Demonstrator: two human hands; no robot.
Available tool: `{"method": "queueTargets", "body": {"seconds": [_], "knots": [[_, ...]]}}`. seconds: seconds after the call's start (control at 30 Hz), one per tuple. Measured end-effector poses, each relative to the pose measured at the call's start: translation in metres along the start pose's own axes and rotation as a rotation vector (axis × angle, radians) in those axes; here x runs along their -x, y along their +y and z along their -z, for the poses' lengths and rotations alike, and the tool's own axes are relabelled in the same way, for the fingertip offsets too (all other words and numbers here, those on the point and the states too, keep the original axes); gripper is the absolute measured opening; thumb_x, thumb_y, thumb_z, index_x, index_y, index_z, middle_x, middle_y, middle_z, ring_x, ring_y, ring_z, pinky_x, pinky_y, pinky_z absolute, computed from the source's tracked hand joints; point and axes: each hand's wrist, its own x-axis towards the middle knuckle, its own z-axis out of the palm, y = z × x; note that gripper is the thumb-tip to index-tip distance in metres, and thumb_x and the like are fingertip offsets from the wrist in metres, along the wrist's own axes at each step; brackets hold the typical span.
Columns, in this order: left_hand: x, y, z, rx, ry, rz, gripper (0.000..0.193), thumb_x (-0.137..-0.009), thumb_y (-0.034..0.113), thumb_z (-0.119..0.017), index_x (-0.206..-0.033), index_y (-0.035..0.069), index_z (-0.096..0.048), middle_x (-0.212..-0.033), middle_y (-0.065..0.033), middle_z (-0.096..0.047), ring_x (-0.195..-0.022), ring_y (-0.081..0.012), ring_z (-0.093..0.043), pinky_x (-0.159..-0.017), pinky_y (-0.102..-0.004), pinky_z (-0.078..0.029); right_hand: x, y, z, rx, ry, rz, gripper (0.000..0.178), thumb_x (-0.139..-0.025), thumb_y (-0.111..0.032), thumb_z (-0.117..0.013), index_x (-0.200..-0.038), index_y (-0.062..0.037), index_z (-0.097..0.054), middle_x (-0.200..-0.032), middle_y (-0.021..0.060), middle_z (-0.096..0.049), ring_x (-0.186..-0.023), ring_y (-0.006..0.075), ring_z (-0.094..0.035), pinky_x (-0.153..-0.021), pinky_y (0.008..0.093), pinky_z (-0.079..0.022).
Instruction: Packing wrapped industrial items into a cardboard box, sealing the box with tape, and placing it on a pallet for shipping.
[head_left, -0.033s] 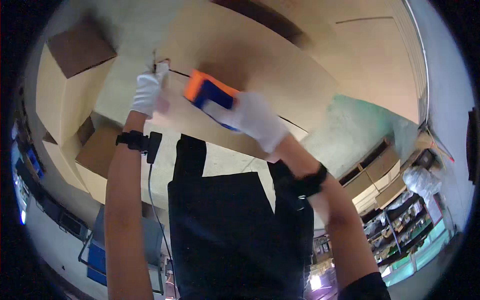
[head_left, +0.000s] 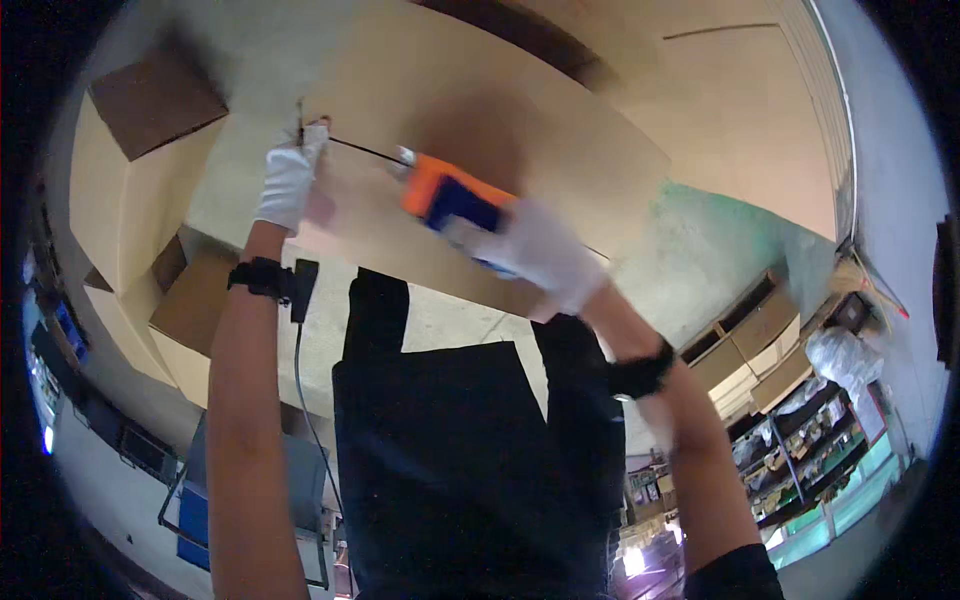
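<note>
My left hand point(head_left: 290, 180), in a white glove, pinches the near corner of a large flat cardboard sheet point(head_left: 600, 140) lying on the concrete floor. A thin dark line point(head_left: 365, 150) runs from its fingers to an orange and blue hand tool point(head_left: 450, 195). My right hand point(head_left: 540, 255), also in a white glove and blurred by motion, grips that tool over the sheet's near edge. Black bands sit on both wrists. My dark clothing fills the lower middle.
Open cardboard boxes point(head_left: 130, 180) stand at the left, with another box point(head_left: 195, 320) below them. A blue cart point(head_left: 200, 510) is at the lower left. Stacked boxes point(head_left: 760, 340) and shelves of goods point(head_left: 800, 440) are at the right.
My right hand with the orange tool has shifted a little to the right along the sheet's edge. My left hand stays at the corner.
</note>
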Motion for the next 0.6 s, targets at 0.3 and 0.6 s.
{"method": "queueTargets", "body": {"seconds": [0.3, 0.6], "knots": [[0.056, 0.045, -0.098, -0.799, 0.628, -1.015, 0.062, -0.086, 0.032, -0.062, -0.136, 0.002, -0.041, -0.135, -0.0217, -0.045, -0.122, -0.0393, -0.044, -0.102, -0.047, -0.035, 0.091, 0.216, 0.098, 0.476, 0.236, -0.277, 0.06, -0.075, -0.063, -0.065, -0.075, -0.0037, -0.069, -0.054, 0.0117, -0.062, -0.054, 0.0266, -0.065, -0.052, 0.0348, -0.05], [0.205, 0.084, -0.297, -0.909, -0.357, -1.178, 0.083, -0.066, 0.038, -0.074, -0.139, 0.01, -0.043, -0.154, -0.0066, -0.025, -0.144, -0.0247, -0.018, -0.116, -0.0451, -0.017, 0.104, 0.301, 0.108, 0.385, 0.32, 0.027, 0.062, -0.076, -0.068, -0.06, -0.085, -0.0078, -0.07, -0.061, 0.0163, -0.063, -0.06, 0.0313, -0.066, -0.054, 0.0379, -0.052]]}}
